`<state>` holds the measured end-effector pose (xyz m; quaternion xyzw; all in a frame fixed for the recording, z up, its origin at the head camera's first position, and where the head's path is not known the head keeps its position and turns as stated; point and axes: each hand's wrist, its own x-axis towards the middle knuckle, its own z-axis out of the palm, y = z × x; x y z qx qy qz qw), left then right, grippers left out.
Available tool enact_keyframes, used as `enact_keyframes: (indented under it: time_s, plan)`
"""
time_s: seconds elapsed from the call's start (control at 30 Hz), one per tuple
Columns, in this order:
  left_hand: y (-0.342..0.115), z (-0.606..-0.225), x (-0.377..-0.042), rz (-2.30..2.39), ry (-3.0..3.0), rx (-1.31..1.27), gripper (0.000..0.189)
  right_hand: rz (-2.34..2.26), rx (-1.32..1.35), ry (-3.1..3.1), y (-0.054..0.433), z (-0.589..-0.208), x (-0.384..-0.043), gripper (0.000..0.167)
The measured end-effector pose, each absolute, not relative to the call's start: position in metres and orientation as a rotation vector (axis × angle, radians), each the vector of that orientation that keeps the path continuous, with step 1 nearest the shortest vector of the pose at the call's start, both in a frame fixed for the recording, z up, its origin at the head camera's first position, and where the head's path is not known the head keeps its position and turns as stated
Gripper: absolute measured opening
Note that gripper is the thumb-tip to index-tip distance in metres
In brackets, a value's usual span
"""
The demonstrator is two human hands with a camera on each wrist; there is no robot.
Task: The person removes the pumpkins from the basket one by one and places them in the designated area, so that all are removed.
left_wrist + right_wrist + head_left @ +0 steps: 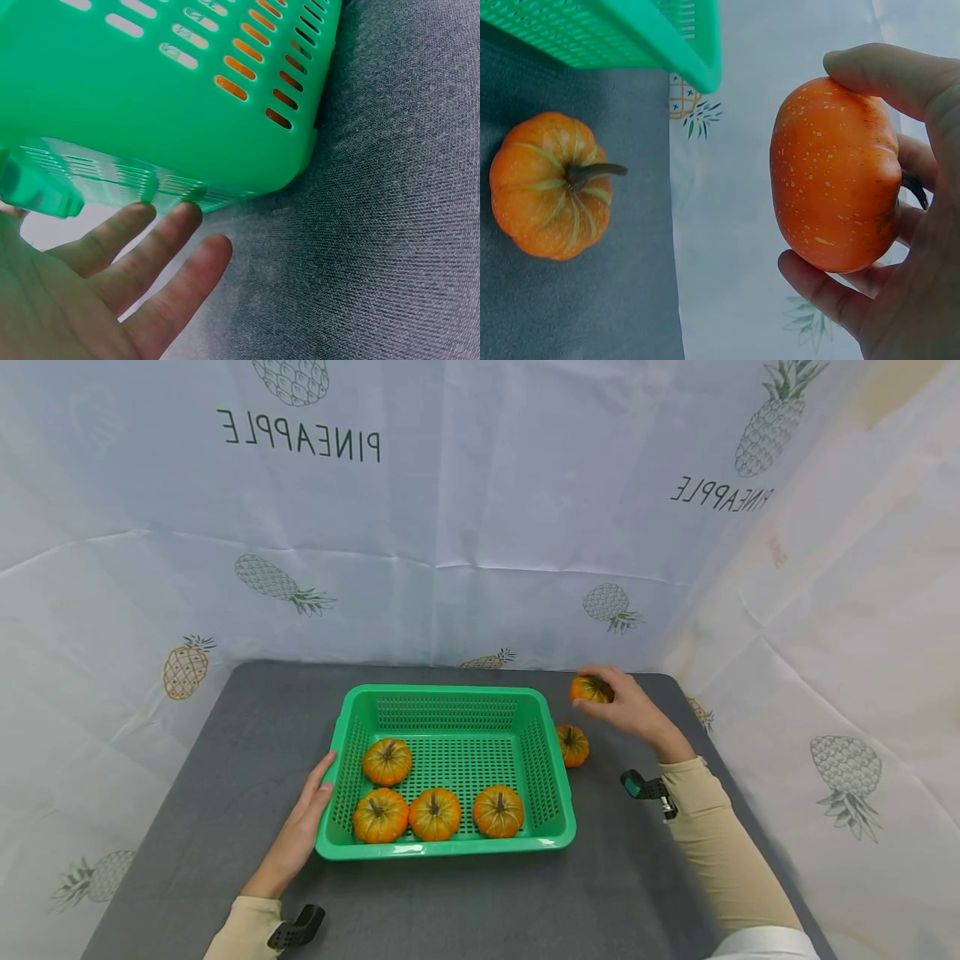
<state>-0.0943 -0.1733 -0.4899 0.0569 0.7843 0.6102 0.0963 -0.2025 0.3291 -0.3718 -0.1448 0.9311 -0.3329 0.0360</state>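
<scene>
My right hand (627, 702) grips a small orange pumpkin (592, 689) at the table's far right. In the right wrist view, thumb and fingers wrap that pumpkin (832, 176), its dark stem toward the palm. A second pumpkin (572, 746) sits on the table, against or close beside the right wall of the green basket (450, 691). Inside the basket lie several more pumpkins (387, 762), stems up. My left hand (300, 827) is at the basket's left side; its fingers (154, 277) are extended near the perforated wall, and firm contact cannot be made out.
The basket stands on a dark grey cloth-covered table (480, 910). A pale curtain (480, 485) with pineapple prints hangs behind and along the right side. A black strap device (297, 928) is on the left wrist, and another (649, 792) on the right.
</scene>
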Motion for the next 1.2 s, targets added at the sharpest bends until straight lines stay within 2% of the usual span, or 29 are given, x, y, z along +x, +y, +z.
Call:
enact_keyframes:
  time_s: [1.2]
  plan:
    - [-0.173,-0.491,-0.094,1.814,2.323,0.176,0.056,-0.997,-0.117,3.090,0.342,-0.388,-0.198,0.061]
